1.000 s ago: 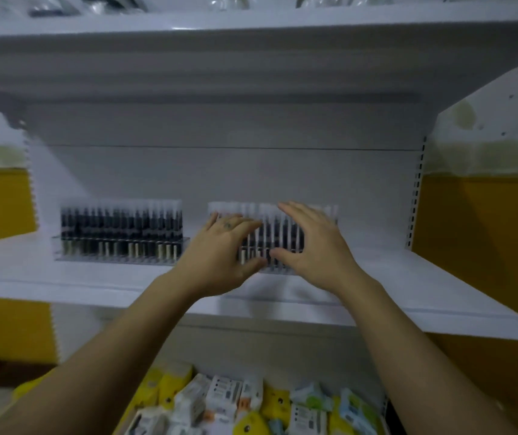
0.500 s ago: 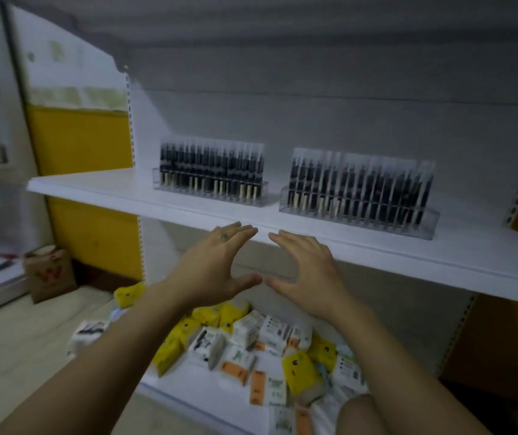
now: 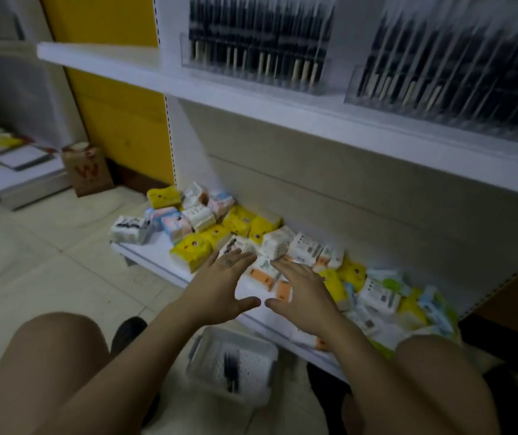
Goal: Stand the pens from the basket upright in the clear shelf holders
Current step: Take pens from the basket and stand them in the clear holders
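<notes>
White shelf [image 3: 283, 103] carries a left clear holder [image 3: 253, 69] and a right clear holder [image 3: 440, 102], both packed with upright dark pens [image 3: 261, 29]. Left hand [image 3: 217, 290] and right hand [image 3: 301, 296] hover over the packaged goods [image 3: 195, 249] on the bottom shelf, fingers extended and spread, holding nothing. Perforated white basket [image 3: 251, 395] stands on the floor [image 3: 47, 262] beneath the hands, containing a few remaining pens [image 3: 231, 370].

The holders [image 3: 253, 72] are made of clear glossy plastic (blurred here), the basket [image 3: 259, 351] of white perforated plastic. The shelf [image 3: 116, 62] is finished smooth and white. The packs [image 3: 190, 249] are wrapped in shiny film; the bag [image 3: 88, 171] is made of brown paper.
</notes>
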`<control>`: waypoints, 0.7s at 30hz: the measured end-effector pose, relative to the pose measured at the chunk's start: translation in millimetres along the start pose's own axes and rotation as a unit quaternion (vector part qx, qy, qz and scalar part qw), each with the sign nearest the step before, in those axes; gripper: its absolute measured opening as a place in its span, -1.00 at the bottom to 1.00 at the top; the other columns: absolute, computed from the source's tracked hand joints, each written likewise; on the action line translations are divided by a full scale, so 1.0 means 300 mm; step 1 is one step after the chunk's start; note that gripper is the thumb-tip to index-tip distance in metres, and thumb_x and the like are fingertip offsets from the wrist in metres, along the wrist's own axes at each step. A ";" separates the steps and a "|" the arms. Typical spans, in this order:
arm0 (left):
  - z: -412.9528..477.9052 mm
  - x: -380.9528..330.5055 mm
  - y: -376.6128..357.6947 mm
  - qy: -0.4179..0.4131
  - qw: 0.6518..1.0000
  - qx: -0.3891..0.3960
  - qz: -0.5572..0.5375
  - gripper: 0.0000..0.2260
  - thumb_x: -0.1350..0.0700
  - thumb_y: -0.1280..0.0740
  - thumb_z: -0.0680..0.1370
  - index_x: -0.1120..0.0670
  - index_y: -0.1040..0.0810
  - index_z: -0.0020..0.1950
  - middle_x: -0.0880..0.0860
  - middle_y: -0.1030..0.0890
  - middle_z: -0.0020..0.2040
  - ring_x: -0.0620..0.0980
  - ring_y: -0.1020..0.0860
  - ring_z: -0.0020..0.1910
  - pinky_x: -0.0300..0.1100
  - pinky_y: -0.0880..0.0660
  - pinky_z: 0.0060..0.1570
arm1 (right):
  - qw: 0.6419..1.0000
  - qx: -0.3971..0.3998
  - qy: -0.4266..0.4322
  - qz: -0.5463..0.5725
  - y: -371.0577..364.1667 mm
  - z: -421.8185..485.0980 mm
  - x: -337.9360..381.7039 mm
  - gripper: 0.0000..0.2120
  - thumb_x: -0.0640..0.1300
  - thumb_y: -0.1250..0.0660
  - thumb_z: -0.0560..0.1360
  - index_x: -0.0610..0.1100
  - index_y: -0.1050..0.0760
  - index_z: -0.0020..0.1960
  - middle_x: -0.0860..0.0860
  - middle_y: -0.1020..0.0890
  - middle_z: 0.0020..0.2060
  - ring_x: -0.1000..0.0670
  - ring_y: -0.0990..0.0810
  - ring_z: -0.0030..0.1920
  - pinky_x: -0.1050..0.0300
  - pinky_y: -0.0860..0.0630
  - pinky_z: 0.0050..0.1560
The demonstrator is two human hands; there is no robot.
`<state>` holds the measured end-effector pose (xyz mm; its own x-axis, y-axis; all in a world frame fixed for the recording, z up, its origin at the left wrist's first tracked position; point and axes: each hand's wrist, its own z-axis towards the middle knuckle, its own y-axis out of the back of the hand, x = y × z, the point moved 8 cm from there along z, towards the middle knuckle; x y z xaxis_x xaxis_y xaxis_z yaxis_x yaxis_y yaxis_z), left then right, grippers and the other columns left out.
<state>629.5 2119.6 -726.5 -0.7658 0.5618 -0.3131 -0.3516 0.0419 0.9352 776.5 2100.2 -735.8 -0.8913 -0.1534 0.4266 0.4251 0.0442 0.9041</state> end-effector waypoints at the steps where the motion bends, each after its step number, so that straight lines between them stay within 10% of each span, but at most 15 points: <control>1: -0.019 0.023 -0.055 0.012 1.000 0.018 -0.004 -0.16 -0.43 -0.11 0.38 -0.01 -0.16 0.56 -0.04 -0.21 0.55 -0.03 -0.10 0.55 0.00 0.04 0.50 | 1.000 0.019 -0.009 0.003 -0.048 -0.002 -0.023 -0.29 0.15 -0.38 0.47 0.10 -0.17 0.52 0.12 -0.24 0.50 0.04 -0.17 0.49 0.06 -0.14 0.47; 17: -0.219 0.275 -0.657 0.219 0.947 0.228 -0.058 -0.30 -0.24 -0.26 0.53 -0.01 -0.10 0.56 0.02 -0.17 0.56 0.01 -0.07 0.54 0.07 0.13 0.49 | 0.964 0.226 -0.132 0.035 -0.649 -0.017 -0.203 -0.25 0.10 -0.39 0.50 -0.01 -0.11 0.56 0.00 -0.23 0.52 -0.09 -0.23 0.48 -0.06 -0.27 0.43; 21: -0.300 0.395 -0.732 0.281 0.921 0.256 -0.083 -0.35 -0.21 -0.28 0.53 0.01 -0.18 0.54 0.06 -0.28 0.51 0.09 -0.24 0.47 0.00 -0.16 0.43 | 0.946 0.293 -0.137 0.003 -0.764 -0.001 -0.241 -0.25 0.11 -0.36 0.51 -0.02 -0.09 0.57 -0.02 -0.20 0.53 -0.12 -0.19 0.50 -0.10 -0.24 0.44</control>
<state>567.7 2102.6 -983.8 -0.9328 0.0013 -0.3603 -0.2993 0.5540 0.7769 743.5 2100.8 -973.8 -0.9305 0.1070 0.3503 0.3419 0.5965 0.7261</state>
